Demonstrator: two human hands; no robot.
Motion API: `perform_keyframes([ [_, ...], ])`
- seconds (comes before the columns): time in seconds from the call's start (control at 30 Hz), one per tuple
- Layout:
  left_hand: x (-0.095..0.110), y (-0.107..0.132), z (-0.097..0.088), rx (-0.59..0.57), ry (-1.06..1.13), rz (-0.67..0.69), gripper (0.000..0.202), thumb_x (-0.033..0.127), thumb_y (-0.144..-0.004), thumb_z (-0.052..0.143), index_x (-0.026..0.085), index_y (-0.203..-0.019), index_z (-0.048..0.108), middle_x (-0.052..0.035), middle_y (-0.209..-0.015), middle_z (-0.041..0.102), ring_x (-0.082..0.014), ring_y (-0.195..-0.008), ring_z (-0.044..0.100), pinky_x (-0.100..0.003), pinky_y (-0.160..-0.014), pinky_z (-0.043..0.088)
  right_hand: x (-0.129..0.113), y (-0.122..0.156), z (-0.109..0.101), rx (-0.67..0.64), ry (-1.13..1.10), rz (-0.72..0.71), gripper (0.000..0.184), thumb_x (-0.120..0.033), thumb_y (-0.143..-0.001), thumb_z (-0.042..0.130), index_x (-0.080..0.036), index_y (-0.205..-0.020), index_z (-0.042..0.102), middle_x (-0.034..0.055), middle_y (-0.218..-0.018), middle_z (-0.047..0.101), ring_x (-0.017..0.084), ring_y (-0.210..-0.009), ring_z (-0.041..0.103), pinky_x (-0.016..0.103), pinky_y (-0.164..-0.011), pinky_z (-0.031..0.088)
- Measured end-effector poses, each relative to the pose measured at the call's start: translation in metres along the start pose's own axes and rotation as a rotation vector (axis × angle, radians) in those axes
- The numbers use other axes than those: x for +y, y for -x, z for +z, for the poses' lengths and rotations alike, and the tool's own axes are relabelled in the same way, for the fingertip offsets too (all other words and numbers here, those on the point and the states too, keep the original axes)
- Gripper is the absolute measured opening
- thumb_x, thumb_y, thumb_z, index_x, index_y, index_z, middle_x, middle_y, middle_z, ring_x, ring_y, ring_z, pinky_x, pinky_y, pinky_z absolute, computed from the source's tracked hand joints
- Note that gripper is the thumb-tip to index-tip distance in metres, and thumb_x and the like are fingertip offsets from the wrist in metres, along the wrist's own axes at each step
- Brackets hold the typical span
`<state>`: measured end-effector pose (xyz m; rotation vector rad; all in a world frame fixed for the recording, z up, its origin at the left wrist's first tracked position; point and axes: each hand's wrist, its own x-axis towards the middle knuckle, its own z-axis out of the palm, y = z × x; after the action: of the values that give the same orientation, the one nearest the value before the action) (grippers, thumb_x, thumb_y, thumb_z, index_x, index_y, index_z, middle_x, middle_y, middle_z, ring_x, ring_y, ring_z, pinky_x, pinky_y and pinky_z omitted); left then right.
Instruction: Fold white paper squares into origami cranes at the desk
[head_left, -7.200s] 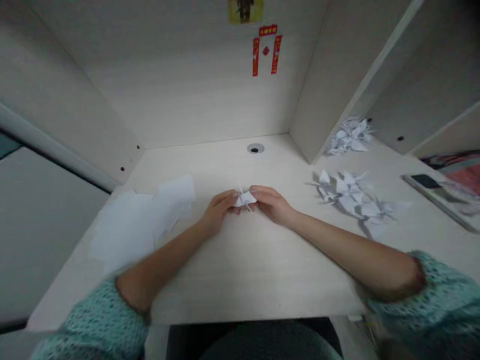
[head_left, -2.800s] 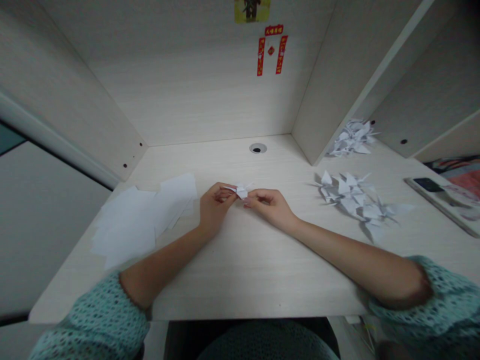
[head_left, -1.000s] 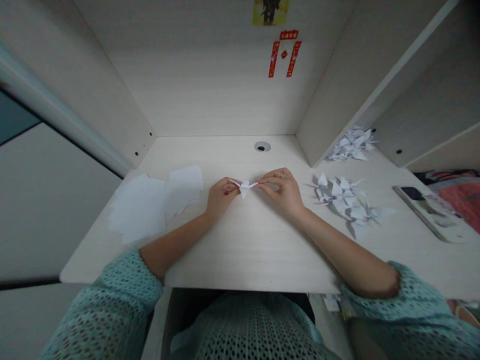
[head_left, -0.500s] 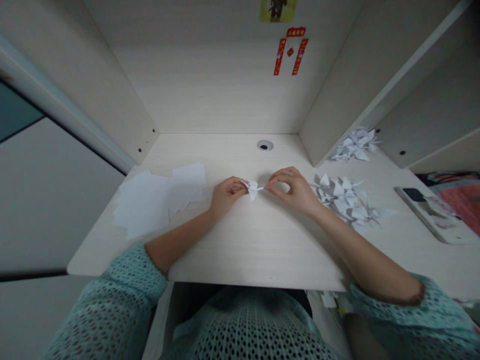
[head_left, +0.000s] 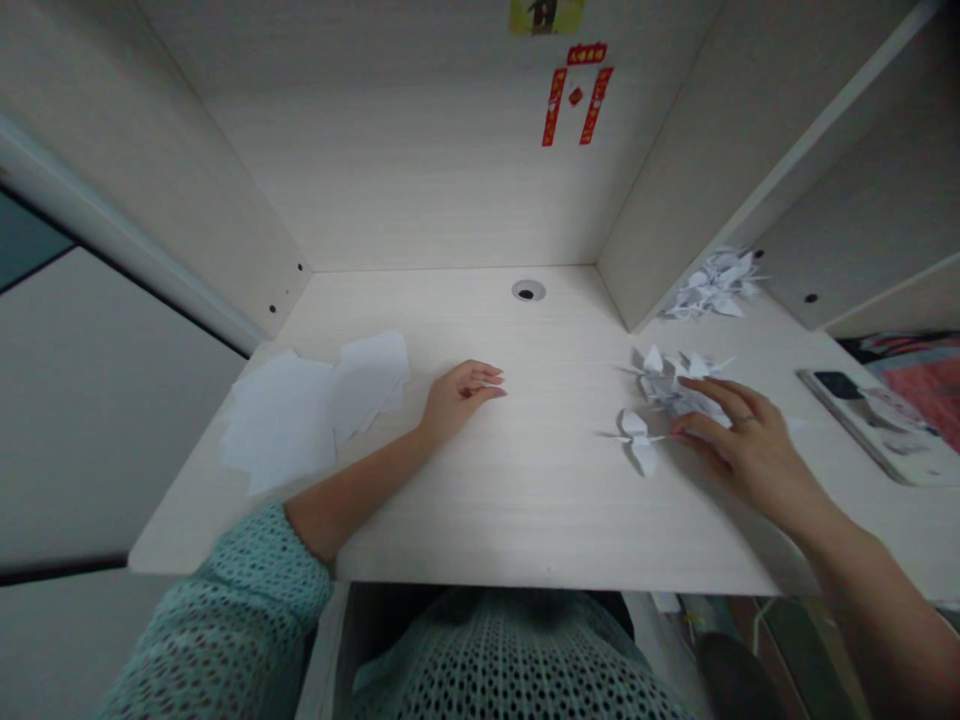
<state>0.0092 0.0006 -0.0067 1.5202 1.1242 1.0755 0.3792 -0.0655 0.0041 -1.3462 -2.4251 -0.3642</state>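
A folded white paper crane (head_left: 637, 440) is at the near left side of a heap of similar paper cranes (head_left: 664, 385). My right hand (head_left: 739, 430) has thumb and forefinger closed at one pointed end of this crane, and its other fingers reach over the heap. Part of the heap is hidden under that hand. My left hand (head_left: 463, 395) rests on the desk with nothing in it, its fingers curved and the thumb a little apart from them. Left of it lie spread stacks of white paper sheets (head_left: 281, 425).
A second heap of paper cranes (head_left: 716, 285) sits farther back, beside the upright panel (head_left: 675, 170). At the right lies a phone (head_left: 870, 425), near a red cloth (head_left: 926, 390). A round cable hole (head_left: 529, 290) is set into the desk (head_left: 480, 500) near the back wall.
My right hand has carried the paper crane from the middle of the desk rightward to the heap. My left hand has let go of it and stayed nearly in place.
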Motion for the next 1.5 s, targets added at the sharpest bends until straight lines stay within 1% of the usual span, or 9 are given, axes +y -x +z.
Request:
perform_keyframes([
  [0.43, 0.000, 0.000, -0.002, -0.032, -0.091, 0.006, 0.025, 0.038, -0.071, 0.069, 0.020, -0.088, 0.065, -0.0038, -0.093, 0.071, -0.0125, -0.070, 0.064, -0.022, -0.060, 0.044, 0.042, 0.029, 0.005, -0.044, 0.172, 0.129, 0.013, -0.034, -0.084, 0.054, -0.027, -0.081, 0.064, 0.0123, -0.132, 0.050, 0.034, -0.123, 0.040, 0.051, -0.090, 0.038],
  [0.7, 0.000, 0.000, -0.003, -0.039, -0.096, 0.007, 0.025, 0.038, -0.072, 0.068, 0.020, -0.089, 0.065, -0.0042, -0.093, 0.071, -0.0134, -0.075, 0.065, -0.023, -0.064, 0.046, 0.040, 0.028, 0.004, -0.044, 0.226, 0.121, 0.017, -0.036, -0.084, 0.053, -0.025, -0.084, 0.067, 0.0116, -0.130, 0.052, 0.033, -0.122, 0.040, 0.049, -0.090, 0.037],
  [0.83, -0.002, 0.000, -0.003, -0.033, -0.101, 0.008, 0.027, 0.039, -0.071, 0.069, 0.019, -0.088, 0.065, -0.0045, -0.094, 0.071, -0.0141, -0.077, 0.066, -0.024, -0.067, 0.048, 0.031, 0.025, -0.006, -0.065, 0.328, 0.122, 0.018, -0.036, -0.085, 0.054, -0.024, -0.087, 0.067, 0.0098, -0.131, 0.052, 0.033, -0.121, 0.041, 0.048, -0.090, 0.038],
  [0.93, -0.005, -0.001, -0.002, -0.040, -0.060, 0.001, 0.026, 0.038, -0.073, 0.067, 0.018, -0.090, 0.065, -0.0052, -0.093, 0.071, -0.0143, -0.077, 0.066, -0.025, -0.070, 0.049, 0.019, 0.018, -0.024, -0.054, 0.401, 0.173, 0.019, -0.032, -0.087, 0.050, -0.024, -0.093, 0.066, 0.0095, -0.132, 0.051, 0.033, -0.118, 0.044, 0.047, -0.088, 0.040],
  [1.03, -0.006, -0.001, -0.002, -0.038, -0.032, 0.006, 0.025, 0.039, -0.079, 0.060, 0.018, -0.091, 0.064, -0.0050, -0.091, 0.070, -0.0134, -0.072, 0.067, -0.026, -0.070, 0.051, -0.002, -0.001, -0.048, 0.074, 0.321, 0.207, 0.021, -0.035, -0.086, 0.052, -0.023, -0.098, 0.065, 0.0120, -0.128, 0.054, 0.031, -0.113, 0.050, 0.047, -0.092, 0.039],
  [1.2, 0.000, 0.003, -0.001, -0.040, -0.036, 0.027, 0.027, 0.039, -0.086, 0.051, 0.017, -0.091, 0.064, -0.0056, -0.088, 0.071, -0.0141, -0.074, 0.067, -0.025, -0.071, 0.052, -0.061, -0.065, -0.069, 0.194, 0.103, 0.175, 0.021, -0.032, -0.085, 0.054, -0.022, -0.103, 0.062, 0.0111, -0.124, 0.057, 0.031, -0.118, 0.048, 0.050, -0.097, 0.038],
  [1.27, 0.006, 0.007, -0.001, -0.026, -0.123, 0.048, 0.027, 0.039, -0.087, 0.049, 0.018, -0.090, 0.065, -0.0044, -0.085, 0.072, -0.0137, -0.074, 0.067, -0.024, -0.070, 0.052, -0.088, -0.092, -0.060, 0.203, -0.002, 0.117, 0.019, -0.029, -0.085, 0.055, -0.021, -0.102, 0.062, 0.0083, -0.118, 0.062, 0.030, -0.116, 0.050, 0.050, -0.095, 0.040],
  [1.37, 0.015, 0.013, -0.004, 0.058, -0.325, 0.128, 0.026, 0.038, -0.088, 0.047, 0.020, -0.090, 0.066, -0.0021, -0.080, 0.071, -0.0129, -0.075, 0.066, -0.022, -0.068, 0.049, -0.123, -0.118, -0.028, 0.080, -0.187, 0.009, 0.025, -0.021, -0.088, 0.049, -0.020, -0.111, 0.058, 0.0072, -0.120, 0.062, 0.028, -0.117, 0.049, 0.047, -0.094, 0.043],
  [1.5, 0.023, 0.009, -0.010, 0.124, -0.550, 0.240, 0.025, 0.036, -0.089, 0.047, 0.020, -0.088, 0.066, -0.0016, -0.084, 0.071, -0.0127, -0.078, 0.065, -0.023, -0.074, 0.048, -0.150, -0.117, 0.024, 0.070, -0.387, -0.028, 0.035, -0.019, -0.089, 0.046, -0.017, -0.123, 0.052, 0.0088, -0.122, 0.061, 0.025, -0.118, 0.050, 0.044, -0.099, 0.042],
])
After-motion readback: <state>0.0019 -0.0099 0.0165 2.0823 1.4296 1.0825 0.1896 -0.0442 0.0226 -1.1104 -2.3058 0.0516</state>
